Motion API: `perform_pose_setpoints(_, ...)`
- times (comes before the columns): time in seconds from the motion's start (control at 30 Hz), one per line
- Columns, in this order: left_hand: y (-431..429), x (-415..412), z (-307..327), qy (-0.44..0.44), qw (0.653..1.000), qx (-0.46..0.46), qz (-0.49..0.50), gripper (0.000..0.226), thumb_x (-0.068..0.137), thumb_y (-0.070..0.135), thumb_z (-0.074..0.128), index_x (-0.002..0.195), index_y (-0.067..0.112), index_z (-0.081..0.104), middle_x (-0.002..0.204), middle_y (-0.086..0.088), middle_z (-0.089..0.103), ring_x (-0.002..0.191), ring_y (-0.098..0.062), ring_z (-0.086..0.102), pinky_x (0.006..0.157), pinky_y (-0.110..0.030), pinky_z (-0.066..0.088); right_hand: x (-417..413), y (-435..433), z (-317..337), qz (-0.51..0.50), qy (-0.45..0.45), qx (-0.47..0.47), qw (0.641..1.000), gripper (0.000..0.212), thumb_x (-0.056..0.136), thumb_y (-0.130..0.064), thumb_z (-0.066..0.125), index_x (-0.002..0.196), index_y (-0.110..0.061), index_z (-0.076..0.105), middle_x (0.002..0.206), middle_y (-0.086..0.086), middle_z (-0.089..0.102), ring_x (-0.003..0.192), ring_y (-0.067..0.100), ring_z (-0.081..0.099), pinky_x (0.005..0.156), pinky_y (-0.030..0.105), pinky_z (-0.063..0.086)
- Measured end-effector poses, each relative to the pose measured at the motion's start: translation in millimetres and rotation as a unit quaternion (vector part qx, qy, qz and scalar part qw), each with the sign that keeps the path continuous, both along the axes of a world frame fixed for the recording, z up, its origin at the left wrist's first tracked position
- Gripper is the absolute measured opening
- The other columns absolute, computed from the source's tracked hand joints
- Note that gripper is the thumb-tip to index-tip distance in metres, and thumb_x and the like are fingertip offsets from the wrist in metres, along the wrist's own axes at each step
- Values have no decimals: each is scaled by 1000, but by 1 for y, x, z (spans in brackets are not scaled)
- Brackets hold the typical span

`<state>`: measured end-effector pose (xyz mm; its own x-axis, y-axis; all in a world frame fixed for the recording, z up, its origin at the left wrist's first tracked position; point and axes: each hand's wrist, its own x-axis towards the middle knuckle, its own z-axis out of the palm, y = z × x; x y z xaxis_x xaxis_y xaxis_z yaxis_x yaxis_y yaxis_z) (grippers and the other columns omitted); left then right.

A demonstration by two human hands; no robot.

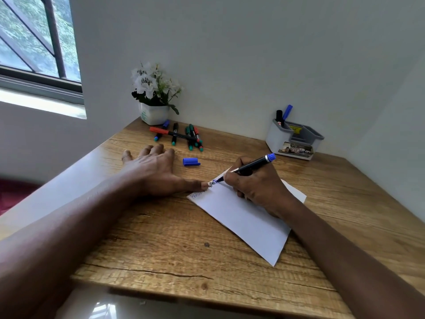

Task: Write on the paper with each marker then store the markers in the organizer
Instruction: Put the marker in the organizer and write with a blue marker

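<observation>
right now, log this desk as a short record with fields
right hand: grips blue marker, tip on paper
left hand: flat on desk, pressing paper's edge
blue cap: off, lying on desk beyond paper
loose markers: heap beside flower pot
organizer: far right, two markers standing inside

A white pot [154, 115] of white flowers [150, 82] stands on the wooden table [161, 249], in the corner beyond the left fingers [149, 149]; a pale wall [253, 54] rises behind it. Far up and left of those fingers a barred window [34, 42] shows greenery; down-left of them, off the table, lies a red patch [11, 192]; glossy floor [103, 307] shows below the near edge.
</observation>
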<state>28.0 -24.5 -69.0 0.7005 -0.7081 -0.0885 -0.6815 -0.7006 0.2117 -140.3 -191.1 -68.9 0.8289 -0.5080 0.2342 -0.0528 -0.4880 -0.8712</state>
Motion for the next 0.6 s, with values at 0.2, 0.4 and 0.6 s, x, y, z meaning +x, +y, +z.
perform_pose_setpoints(0.2,-1,1,0,0,1000,2,2,141,44,106,36,160,27,21,171,-4,9,157,-28,5,119,-71,3,1,-3,-3,-12,0,-14,1000,17,82,-9,78,78,0,64,54,3,59,48,14,53,47,23,43)
perform_pose_setpoints(0.4,-1,0,2,7,1000,6,3,144,41,105,35,161,26,18,171,-4,7,157,-28,3,119,-71,3,1,-4,-3,-16,-9,-6,1000,20,83,-8,77,80,5,62,56,7,60,50,18,55,44,23,42)
perform_pose_setpoints(0.6,0,0,2,5,1000,8,5,142,44,104,37,161,26,19,171,-5,8,157,-29,5,119,-70,3,1,-5,-4,-31,-21,-6,999,19,85,-10,76,86,7,66,57,7,61,49,16,55,45,21,42)
